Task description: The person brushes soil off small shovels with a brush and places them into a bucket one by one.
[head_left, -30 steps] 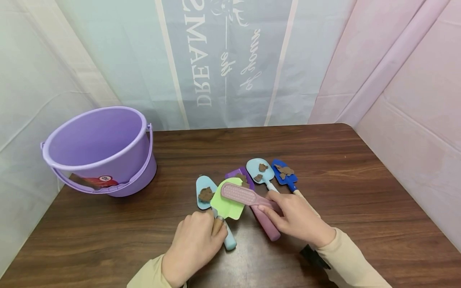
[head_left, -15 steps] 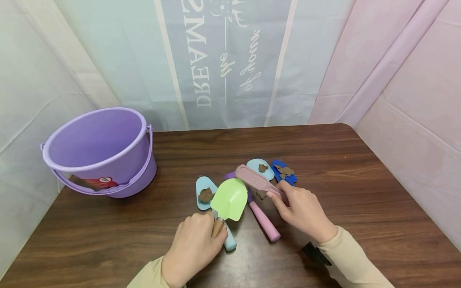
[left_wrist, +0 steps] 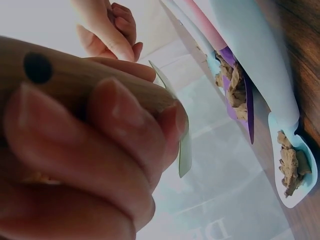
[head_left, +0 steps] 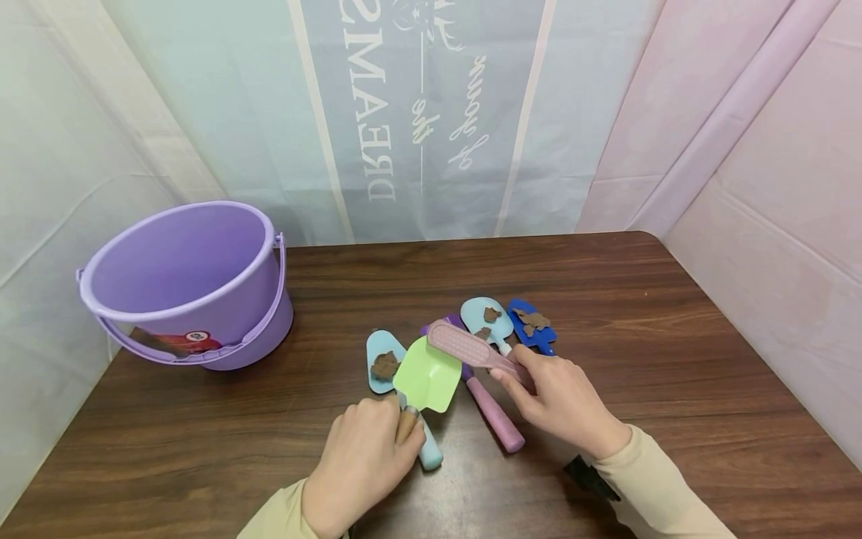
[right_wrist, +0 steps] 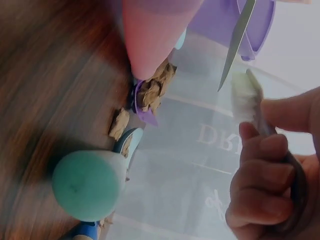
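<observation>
Green trowel (head_left: 426, 378): in the left hand (head_left: 360, 457), raised above the tabletop (head_left: 660, 344). Fingers wrapped round its wooden handle (left_wrist: 65, 75); dark dot on the handle in the left wrist view. Pink brush (head_left: 465, 348): in the right hand (head_left: 566, 397), thumb and curled fingers gripping the handle. Brush head overlaps the upper right edge of the green blade in the head view; right wrist view shows pale bristles (right_wrist: 244, 92) just beside the blade edge, contact can't be confirmed.

Below those, on the tabletop: slim light-blue trowel (head_left: 376, 346) with a brown clump (head_left: 386, 365) on it, partly under the green trowel and left hand. Next, purple trowel with pink handle (head_left: 494, 415), blade largely covered by brush and green trowel in the head view; wrist views show brown lumps (right_wrist: 157, 87) in it. Then round light-blue trowel (head_left: 477, 308), two brown bits on it, handle mostly behind the right hand. Outermost, dark-blue trowel (head_left: 518, 307), brown pieces (head_left: 532, 320) on the blade.

Purple bucket (head_left: 202, 247): upright, well left, bail hanging toward the near side, red label (head_left: 191, 342) on the wall. Behind the tabletop: pale backdrop (head_left: 438, 180), mirrored lettering, "DREAMS" readable. Beige sleeves (head_left: 653, 479) on both arms.
</observation>
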A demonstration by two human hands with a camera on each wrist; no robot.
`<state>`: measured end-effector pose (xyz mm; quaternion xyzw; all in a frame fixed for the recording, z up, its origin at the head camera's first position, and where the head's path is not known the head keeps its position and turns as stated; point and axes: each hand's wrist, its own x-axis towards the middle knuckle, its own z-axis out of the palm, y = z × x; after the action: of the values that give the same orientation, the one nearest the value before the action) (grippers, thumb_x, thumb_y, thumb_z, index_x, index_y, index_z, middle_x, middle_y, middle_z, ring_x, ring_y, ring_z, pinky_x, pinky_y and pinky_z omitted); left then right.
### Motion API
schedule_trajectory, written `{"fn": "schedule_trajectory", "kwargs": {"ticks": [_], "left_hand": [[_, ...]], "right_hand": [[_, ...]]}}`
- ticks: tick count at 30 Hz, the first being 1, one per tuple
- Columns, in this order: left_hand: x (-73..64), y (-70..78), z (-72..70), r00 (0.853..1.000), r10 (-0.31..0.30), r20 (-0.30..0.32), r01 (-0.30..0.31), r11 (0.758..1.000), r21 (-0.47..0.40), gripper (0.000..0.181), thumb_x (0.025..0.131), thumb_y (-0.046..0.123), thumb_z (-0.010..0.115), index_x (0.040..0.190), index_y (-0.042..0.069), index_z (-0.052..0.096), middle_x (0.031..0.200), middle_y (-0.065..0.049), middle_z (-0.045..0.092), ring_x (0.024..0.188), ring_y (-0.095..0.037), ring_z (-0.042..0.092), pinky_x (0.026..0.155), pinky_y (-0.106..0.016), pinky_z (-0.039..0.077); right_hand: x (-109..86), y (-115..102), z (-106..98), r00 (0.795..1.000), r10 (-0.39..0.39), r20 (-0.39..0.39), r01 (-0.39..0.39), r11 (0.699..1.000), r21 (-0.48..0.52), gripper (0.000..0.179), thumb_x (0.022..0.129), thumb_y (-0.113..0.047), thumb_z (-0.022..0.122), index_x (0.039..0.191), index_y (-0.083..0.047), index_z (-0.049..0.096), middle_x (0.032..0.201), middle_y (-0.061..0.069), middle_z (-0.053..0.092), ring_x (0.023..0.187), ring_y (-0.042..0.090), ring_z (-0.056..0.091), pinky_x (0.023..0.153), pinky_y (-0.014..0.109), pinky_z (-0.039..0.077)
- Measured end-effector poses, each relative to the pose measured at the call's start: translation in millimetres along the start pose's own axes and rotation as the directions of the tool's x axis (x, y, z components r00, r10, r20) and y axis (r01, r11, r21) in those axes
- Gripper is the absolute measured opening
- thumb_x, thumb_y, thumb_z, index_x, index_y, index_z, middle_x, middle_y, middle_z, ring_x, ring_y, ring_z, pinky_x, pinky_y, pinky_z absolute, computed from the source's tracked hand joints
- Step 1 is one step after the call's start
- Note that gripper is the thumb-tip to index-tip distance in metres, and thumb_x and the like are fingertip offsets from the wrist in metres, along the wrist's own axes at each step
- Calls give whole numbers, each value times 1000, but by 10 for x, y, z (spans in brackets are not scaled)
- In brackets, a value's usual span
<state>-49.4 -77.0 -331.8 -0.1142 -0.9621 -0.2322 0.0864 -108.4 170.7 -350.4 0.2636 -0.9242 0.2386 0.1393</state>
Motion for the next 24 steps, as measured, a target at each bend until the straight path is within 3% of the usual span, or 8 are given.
{"fn": "schedule_trajectory", "kwargs": {"ticks": [8,17,24], "left_hand": [[2,-4,2,1000,-4,0,4,1000,11,39,77,19,64,54,19,33,53,12,20,46,-6,25,40,-24,26],[7,-3,0,1000,-3,12,3,1000,0,39,77,16,64,54,19,33,54,13,18,48,-4,22,39,-23,25],[-7,-6,9,1000,-3,1,3,1000,4,37,76,17,65,55,19,35,54,12,20,47,-5,25,39,-24,26]], "right_hand": [[-24,-66,29,986,-136,92,128,988,90,26,89,-27,66,73,-22,46,57,-19,22,49,-8,21,44,13,20],[-46,-109,29,969,-178,170,150,975,164,21,92,-31,63,77,-24,50,56,-20,34,48,-9,30,44,13,26],[-40,-102,46,967,-187,171,158,973,167,21,92,-31,63,77,-24,50,56,-20,35,48,-8,30,45,13,26]]}}
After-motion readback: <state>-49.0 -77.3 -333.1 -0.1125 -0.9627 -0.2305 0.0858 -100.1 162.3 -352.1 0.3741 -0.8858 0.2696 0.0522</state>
